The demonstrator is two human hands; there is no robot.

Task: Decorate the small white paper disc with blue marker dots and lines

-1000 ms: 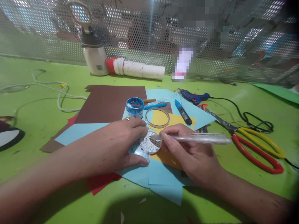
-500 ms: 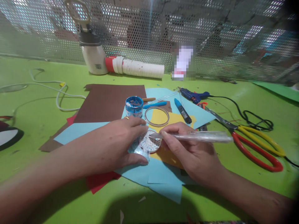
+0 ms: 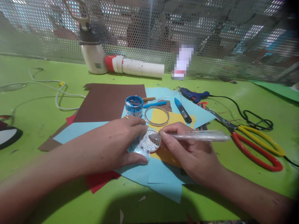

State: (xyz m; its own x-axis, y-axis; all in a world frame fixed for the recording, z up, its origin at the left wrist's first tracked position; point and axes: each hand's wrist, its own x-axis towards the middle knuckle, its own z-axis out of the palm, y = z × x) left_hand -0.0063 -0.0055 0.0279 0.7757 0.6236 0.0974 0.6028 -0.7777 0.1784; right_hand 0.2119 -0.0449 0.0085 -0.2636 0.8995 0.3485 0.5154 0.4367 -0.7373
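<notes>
A white round disc with blue specks and thin dark lines lies in front of me. My left hand curves round its left side, thumb and fingers apart, holding down a clear bluish plastic piece that is partly hidden under the palm. Pinched in my right hand is a clear-barrelled pen, its tip pointing left and touching or just above the disc. Behind the disc are a tape-like ring and a blue-stained paint jar near my left fingers.
Sheets of brown, light blue and yellow paper overlap on the green table. Large scissors, a blue glue gun and a marker lie right. Stacked paper cups and a spray bottle stand behind.
The pen's rear end has shifted slightly to the left, its tip staying over the disc. My left hand has hardly moved.
</notes>
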